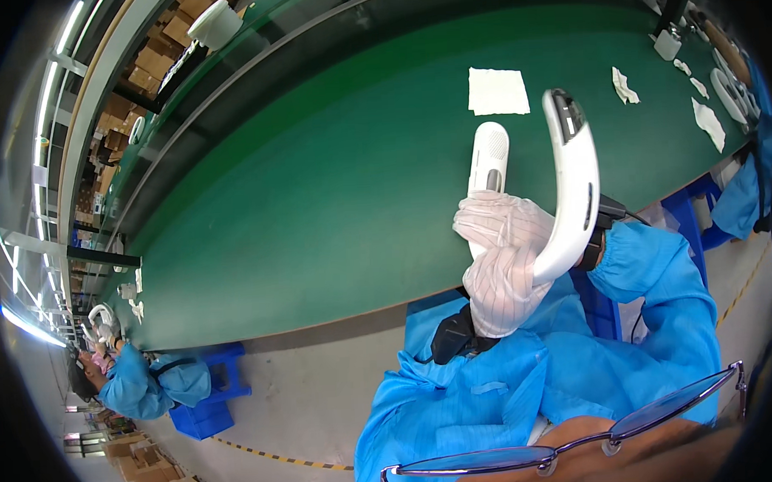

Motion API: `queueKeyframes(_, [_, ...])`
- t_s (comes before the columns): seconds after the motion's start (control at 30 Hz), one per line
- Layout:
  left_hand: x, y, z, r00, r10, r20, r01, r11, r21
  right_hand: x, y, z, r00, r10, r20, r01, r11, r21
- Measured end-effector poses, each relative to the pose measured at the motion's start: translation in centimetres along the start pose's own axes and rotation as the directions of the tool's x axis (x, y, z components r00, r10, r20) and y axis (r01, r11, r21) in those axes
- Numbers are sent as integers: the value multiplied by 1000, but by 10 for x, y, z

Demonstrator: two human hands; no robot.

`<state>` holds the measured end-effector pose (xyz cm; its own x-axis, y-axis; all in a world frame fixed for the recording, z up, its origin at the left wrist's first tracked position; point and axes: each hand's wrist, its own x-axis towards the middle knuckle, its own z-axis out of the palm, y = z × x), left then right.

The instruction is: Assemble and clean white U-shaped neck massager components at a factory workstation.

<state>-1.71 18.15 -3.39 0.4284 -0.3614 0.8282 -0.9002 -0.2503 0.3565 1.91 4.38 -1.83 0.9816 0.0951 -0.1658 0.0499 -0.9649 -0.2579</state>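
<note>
A glossy white curved device, seemingly a neck fan [580, 187], is held over the near edge of the green table. One arm rises in a curve with a dark end piece. The other arm shows small vent dots and a grey oval. My left hand [505, 292], in a thin striped whitish glove, closes round its lower bend. My right hand [506, 224], gloved alike, reaches behind the curved arm and is wrapped round the dotted arm. Most fingertips are hidden. Beyond the fan a square white cloth [498, 92] lies flat on the table.
The green table [317, 201] stretches far left. Crumpled white cloths [625, 86] and further white curved devices [729, 93] lie at right, near another person's blue sleeve [741, 186]. A co-worker [144, 381] sits far left by a blue stool [225, 370]. A white bowl [215, 24] stands at upper left.
</note>
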Motion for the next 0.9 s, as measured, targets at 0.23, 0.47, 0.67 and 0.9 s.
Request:
queueKeyframes(0.23, [17,-7,-8,997,36,74,-34,999,-32,4,23,-53,744,-445,-499,359,895,-263])
queueKeyframes(0.47, [18,-6,-20,990,-56,127,60,998,-31,21,61,-38,606,-499,-620,406,864,-299])
queueKeyframes(0.67, [19,-9,-16,982,-160,105,167,984,-67,15,34,3,787,-508,-350,499,858,-123])
queueKeyframes(0.9, [21,-27,-27,772,-628,-98,601,772,-210,15,82,-16,724,-329,-607,185,939,-289])
